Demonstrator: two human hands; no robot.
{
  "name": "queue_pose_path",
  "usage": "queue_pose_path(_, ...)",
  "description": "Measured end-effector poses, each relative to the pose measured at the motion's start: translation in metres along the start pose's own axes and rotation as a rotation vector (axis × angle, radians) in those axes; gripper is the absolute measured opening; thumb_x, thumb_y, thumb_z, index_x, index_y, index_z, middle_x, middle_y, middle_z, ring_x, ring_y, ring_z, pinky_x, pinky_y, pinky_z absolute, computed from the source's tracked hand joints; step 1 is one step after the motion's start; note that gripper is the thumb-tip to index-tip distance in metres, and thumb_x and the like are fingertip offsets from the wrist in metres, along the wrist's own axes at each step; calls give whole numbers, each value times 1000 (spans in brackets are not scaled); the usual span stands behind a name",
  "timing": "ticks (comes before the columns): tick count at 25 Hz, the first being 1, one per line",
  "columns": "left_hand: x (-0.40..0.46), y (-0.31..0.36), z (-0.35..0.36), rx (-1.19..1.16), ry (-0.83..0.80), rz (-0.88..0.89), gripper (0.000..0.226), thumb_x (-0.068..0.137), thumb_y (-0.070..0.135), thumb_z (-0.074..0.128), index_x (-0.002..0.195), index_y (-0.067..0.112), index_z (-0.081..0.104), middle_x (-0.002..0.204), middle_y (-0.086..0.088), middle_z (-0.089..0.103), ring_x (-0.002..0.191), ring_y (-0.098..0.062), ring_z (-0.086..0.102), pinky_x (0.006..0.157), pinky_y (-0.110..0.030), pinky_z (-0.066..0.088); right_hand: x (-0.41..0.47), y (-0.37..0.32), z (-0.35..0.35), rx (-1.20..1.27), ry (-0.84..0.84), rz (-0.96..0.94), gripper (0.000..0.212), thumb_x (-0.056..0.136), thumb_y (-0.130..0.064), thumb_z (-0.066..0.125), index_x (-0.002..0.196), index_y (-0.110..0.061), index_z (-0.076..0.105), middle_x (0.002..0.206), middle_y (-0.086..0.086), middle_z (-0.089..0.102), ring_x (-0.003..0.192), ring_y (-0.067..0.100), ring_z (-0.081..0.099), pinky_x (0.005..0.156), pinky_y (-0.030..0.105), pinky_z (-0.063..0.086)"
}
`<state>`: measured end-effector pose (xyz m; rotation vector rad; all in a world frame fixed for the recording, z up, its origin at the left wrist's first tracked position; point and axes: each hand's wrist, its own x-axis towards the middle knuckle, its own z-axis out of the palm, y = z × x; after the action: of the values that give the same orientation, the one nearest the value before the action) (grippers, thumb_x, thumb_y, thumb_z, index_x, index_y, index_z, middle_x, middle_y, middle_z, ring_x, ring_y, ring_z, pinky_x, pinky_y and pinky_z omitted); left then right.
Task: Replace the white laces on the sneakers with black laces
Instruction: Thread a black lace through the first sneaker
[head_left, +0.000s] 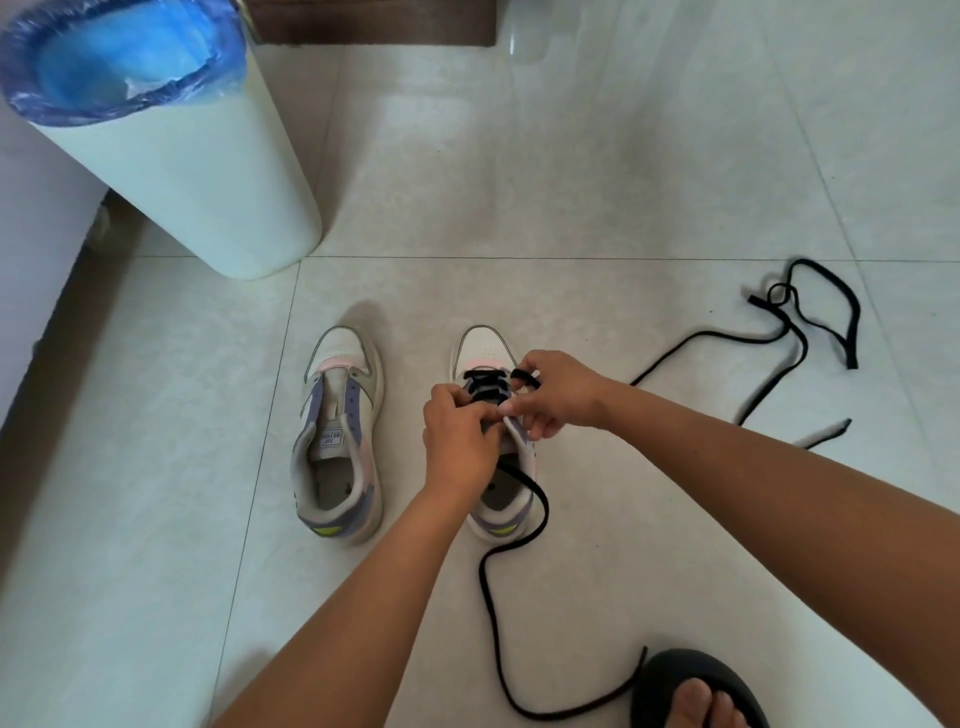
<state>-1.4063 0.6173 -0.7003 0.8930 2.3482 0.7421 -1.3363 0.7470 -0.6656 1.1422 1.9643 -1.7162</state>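
Both hands, left (457, 431) and right (558, 389), grip pinched on black lace (485, 382) over right sneaker (485, 345).

Two sneakers stand side by side on the floor (623, 156), toes pointing away from the person. The left sneaker (337, 436) sits apart from the hands. Both hands meet over the right sneaker (498, 488): the left hand (457, 441) at its tongue, the right hand (558, 389) just beyond. A lace (511, 597) runs from this shoe back toward a slippered foot (696, 691) at the near right. A second lace (800, 332) lies farther right. A bin (208, 171) stands behind the left sneaker.
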Motion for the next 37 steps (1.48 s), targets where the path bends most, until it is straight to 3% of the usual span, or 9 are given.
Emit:
queue_pose_path(5, 3, 7, -8, -97, -130, 46, 9, 89, 10, 59, 93, 4, 64, 108, 4, 33, 99, -10, 41, 81, -6, 28, -32, 28, 17, -11, -25, -2, 55, 76, -25, 78, 115, -17, 39, 75, -3, 51, 62, 8, 48, 47, 16, 41)
queue_pose_path(8, 3, 12, -10, -144, -166, 69, 6, 91, 10, 56, 91, 5, 61, 110, 6, 39, 96, -2, 42, 75, 4, 25, -37, 48, 38, 38, 160, -15, 62, 76, -17, 75, 119, -18, 31, 72, -7, 49, 57, 5, 46, 45, 13, 37)
queue_pose_path(13, -6, 15, -18, -351, -91, 32, 12, 94, 10, 51, 82, 15, 52, 114, 10, 52, 105, -4, 50, 82, -6, 33, -35, 56, 47, 169, 543, 25, 43, 79, -15, 66, 104, -14, 32, 70, 1, 49, 58, 14, 46, 58, 33, 42)
queue_pose_path(21, -17, 24, -30, -700, -157, -10, 16, 99, 6, 41, 86, 11, 48, 92, 2, 71, 82, -5, 67, 73, -12, 49, -36, 48, 39, -98, 515, 23, 22, 84, -20, 59, 85, -13, 39, 69, -3, 47, 57, 10, 42, 48, 25, 29)
queue_pose_path(25, -19, 12, -48, -889, -531, -130, 14, 97, 5, 45, 84, 7, 48, 83, -4, 73, 66, -10, 65, 61, -19, 46, -31, 50, 27, -81, 512, 138, 22, 83, -22, 60, 84, -11, 41, 72, 0, 47, 65, 22, 55, 54, 31, 42)
queue_pose_path(28, -21, -10, -70, -1135, -1086, -194, 11, 86, 16, 66, 82, 11, 57, 82, -7, 70, 64, -12, 63, 66, -23, 50, -28, 51, 20, 116, 481, 214, 25, 85, -21, 60, 92, -9, 40, 82, 5, 48, 64, 29, 60, 44, 31, 51)
queue_pose_path(31, -29, -13, -75, -1038, -1579, -106, 6, 87, 21, 64, 88, 16, 63, 83, -1, 71, 69, -10, 66, 68, -21, 52, -27, 50, 19, 257, 447, 246, 28, 85, -20, 63, 94, -10, 38, 85, 3, 44, 67, 17, 52, 36, 22, 45)
queue_pose_path(34, -38, -5, -62, -737, -1641, -195, 4, 87, 16, 63, 85, 16, 60, 76, 1, 70, 65, -8, 65, 65, -19, 53, -30, 47, 9, 344, 261, 277, 24, 84, -14, 64, 90, -13, 40, 76, 4, 43, 59, 12, 44, 44, 23, 49)
queue_pose_path(37, -47, 3, -44, -370, -1435, -226, 13, 88, 8, 46, 78, 16, 52, 62, 1, 54, 55, -11, 45, 58, -21, 43, -28, 43, -16, 560, 107, 339, 15, 86, -21, 61, 80, -15, 49, 60, -1, 33, 50, 11, 29, 52, 24, 39)
